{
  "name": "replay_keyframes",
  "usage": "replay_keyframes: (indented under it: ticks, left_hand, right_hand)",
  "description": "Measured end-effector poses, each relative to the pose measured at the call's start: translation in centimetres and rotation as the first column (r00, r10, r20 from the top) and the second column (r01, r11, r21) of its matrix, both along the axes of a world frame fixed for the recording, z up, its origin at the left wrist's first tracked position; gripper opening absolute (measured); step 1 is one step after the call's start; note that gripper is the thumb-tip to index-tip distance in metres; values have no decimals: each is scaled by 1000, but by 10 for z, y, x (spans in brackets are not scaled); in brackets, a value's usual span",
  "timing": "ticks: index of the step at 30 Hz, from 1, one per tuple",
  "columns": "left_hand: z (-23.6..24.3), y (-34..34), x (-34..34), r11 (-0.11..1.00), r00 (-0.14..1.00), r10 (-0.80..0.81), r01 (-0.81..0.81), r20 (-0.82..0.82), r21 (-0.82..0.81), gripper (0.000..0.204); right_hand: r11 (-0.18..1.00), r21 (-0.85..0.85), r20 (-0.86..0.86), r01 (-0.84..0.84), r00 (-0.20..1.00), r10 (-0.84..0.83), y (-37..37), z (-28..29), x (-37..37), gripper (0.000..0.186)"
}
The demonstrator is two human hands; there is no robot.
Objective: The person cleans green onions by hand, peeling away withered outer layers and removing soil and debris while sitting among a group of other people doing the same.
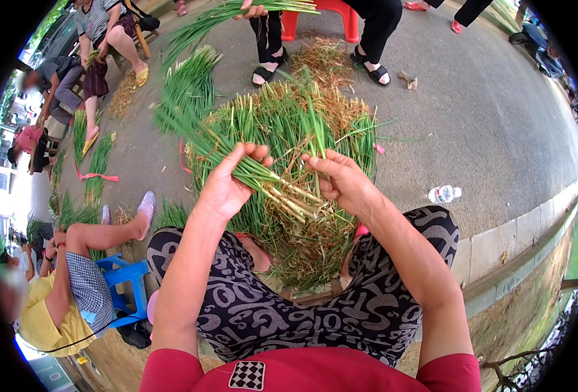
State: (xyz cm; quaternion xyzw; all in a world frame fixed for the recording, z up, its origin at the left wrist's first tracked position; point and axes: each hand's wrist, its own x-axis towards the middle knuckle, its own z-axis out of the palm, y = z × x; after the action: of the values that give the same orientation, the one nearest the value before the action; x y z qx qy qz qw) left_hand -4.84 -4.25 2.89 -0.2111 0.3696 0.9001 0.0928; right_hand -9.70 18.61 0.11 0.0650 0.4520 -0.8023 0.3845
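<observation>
The left hand (227,186) is clamped around a bunch of green onions (237,163), held just above the big heap (302,130) on the pavement. The right hand (344,183) pinches the bunch's pale root ends, fingers together.

Left hand (227,186) grips chive bunch (237,160); right hand (344,183) pinches roots above chive pile (302,130).

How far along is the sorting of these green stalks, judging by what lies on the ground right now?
Done, it seems: cleaned bundles lie in rows on the pavement beyond the heap. In hand: the left hand grips a bunch of stalks while the right hand picks at its root ends. Left: a large heap of untrimmed stalks and dry trimmings in front of the knees, so much appears to remain.
</observation>
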Motion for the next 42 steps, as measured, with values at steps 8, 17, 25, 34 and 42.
replay_keyframes:
  ticks: [8, 17, 25, 34, 42]
  left_hand:
    - [-1, -26, -7, 952, 953, 297, -292, -50, 91, 26]
    - [7, -124, 7, 703, 774, 608, -628, -177, -333, 20]
    - [21, -75, 4, 880, 932, 328, -361, -154, -309, 22]
    - [15, 7, 0, 962, 990, -142, 132, -26, -238, 38]
    - [1, 13, -4, 921, 986, -164, 143, -29, -361, 23]
  right_hand:
    - [972, 33, -68, 232, 971, -229, 16, -6, -25, 13]
    - [945, 154, -336, 289, 915, -225, 37, 1, -34, 21]
    - [952, 225, -461, 209, 883, -85, 29, 16, -29, 31]
    - [932, 252, -415, -259, 841, 346, -2, 24, -7, 34]
    - [908, 302, -467, -291, 785, 407, -7, 18, -1, 35]
